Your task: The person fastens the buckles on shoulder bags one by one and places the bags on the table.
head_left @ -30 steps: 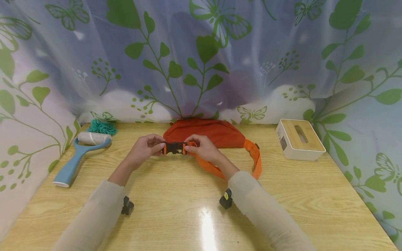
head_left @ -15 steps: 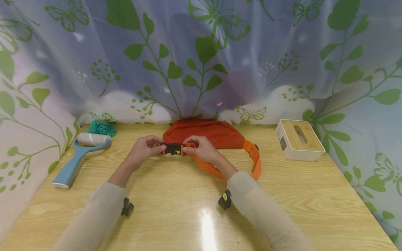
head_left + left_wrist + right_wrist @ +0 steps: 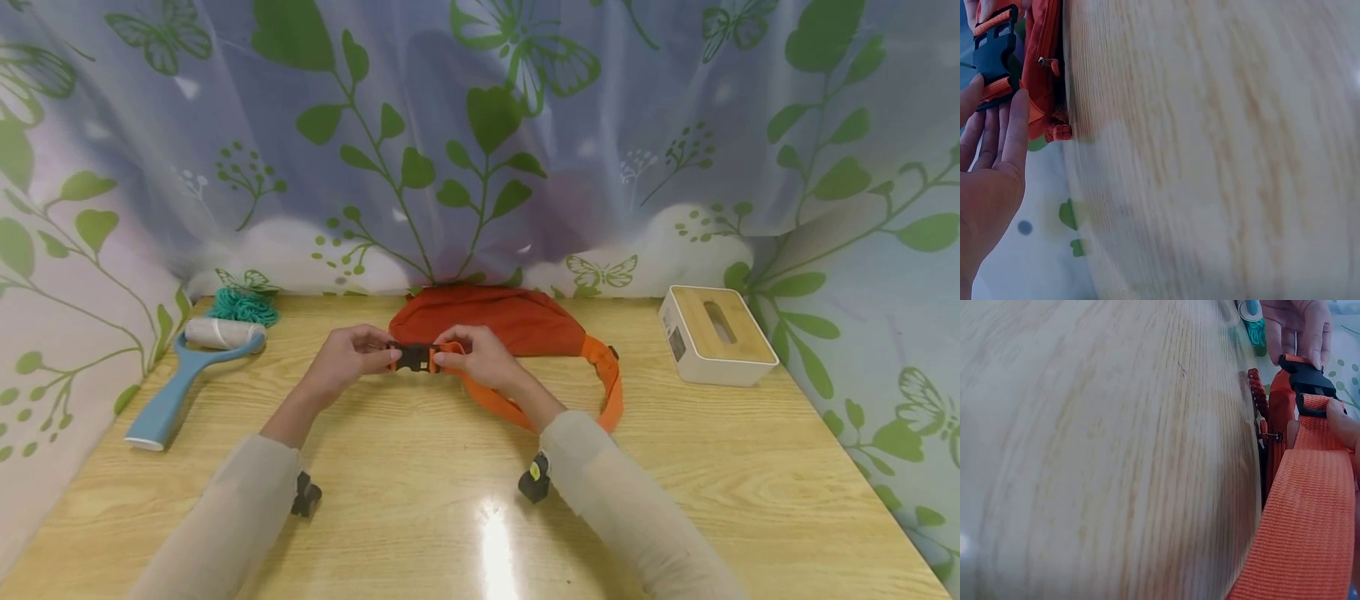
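Observation:
A red waist bag point(image 3: 487, 317) lies at the back of the table, with its orange strap point(image 3: 613, 392) looping out to the right. In front of the bag, both hands hold the strap's black side-release buckle point(image 3: 414, 357). My left hand point(image 3: 341, 362) pinches the buckle's left end between thumb and fingers. At the other end, my right hand point(image 3: 486, 360) pinches the buckle where the orange webbing threads through. The buckle's halves point(image 3: 994, 56) appear fitted together in the left wrist view. Orange webbing point(image 3: 1310, 512) runs from the buckle past the right hand, hiding part of it.
To the left lies a blue-handled lint roller point(image 3: 176, 383), with a bundle of green cord point(image 3: 243, 307) behind it. A white tissue box point(image 3: 716, 337) with a wooden lid stands at the back right. A leaf-patterned curtain point(image 3: 570, 175) hangs along the table's back edge.
The right hand has moved slightly left towards the left hand. The gap between the buckle's halves has closed up, and the buckle looks shorter. The left hand has barely moved.

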Motion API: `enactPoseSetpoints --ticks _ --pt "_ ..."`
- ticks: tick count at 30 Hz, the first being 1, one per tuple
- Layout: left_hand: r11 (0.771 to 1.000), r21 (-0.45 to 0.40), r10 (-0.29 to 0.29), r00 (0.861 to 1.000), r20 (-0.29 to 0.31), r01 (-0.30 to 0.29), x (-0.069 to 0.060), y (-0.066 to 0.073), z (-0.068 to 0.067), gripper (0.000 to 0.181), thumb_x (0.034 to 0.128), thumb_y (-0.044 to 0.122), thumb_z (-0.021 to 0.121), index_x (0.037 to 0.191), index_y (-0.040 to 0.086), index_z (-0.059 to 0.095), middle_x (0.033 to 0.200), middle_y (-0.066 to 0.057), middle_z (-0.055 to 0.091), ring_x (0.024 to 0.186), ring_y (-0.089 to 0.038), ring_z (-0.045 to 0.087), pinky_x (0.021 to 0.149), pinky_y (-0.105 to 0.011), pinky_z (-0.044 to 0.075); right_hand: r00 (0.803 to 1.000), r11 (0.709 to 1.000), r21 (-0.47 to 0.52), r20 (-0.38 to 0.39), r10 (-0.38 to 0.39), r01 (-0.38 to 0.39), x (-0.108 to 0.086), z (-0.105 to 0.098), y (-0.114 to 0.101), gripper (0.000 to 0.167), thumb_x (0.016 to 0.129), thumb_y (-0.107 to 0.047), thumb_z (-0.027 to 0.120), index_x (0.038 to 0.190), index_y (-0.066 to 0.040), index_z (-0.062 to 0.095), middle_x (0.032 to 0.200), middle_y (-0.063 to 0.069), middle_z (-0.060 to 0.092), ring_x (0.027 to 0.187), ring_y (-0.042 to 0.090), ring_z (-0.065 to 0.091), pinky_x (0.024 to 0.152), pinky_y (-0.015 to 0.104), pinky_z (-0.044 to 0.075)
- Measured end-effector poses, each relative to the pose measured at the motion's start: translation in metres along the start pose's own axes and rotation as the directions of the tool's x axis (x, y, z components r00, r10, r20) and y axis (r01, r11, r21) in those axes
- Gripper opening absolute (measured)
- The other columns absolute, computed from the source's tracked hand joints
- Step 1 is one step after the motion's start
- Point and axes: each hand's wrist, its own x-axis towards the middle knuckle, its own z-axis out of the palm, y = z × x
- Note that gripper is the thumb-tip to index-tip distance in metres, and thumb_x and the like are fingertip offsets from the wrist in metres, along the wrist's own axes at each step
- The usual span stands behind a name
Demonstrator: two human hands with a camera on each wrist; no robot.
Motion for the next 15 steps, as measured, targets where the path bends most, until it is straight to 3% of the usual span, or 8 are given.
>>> enactPoseSetpoints --ticks 9,15 --pt "1.0 -0.021 -0.004 1.0 -0.029 0.003 -0.0008 0.0016 0.0027 0.03 0.0938 0.009 0.075 0.115 -0.01 0.066 0.108 -0.021 0.068 0.09 -0.023 0.07 0.088 -0.047 0.058 0.999 1.0 0.0 -0.039 0.018 -0.018 0.0003 0.0047 -0.0021 0.021 0.096 -0.01 0.072 0.115 -0.002 0.07 0.097 0.008 0.07 0.084 0.018 0.065 0.078 0.034 0.058" --pt "1.0 0.002 -0.007 0.999 -0.05 0.007 -0.0019 0.0048 0.0032 0.032 0.0937 0.01 0.075 0.115 -0.011 0.065 0.104 -0.021 0.067 0.089 -0.025 0.069 0.089 -0.047 0.058 0.998 1.0 -0.024 -0.062 0.011 -0.013 0.002 0.0078 -0.0058 0.02 0.094 -0.012 0.075 0.112 -0.003 0.071 0.093 0.007 0.071 0.078 0.017 0.063 0.069 0.028 0.055"
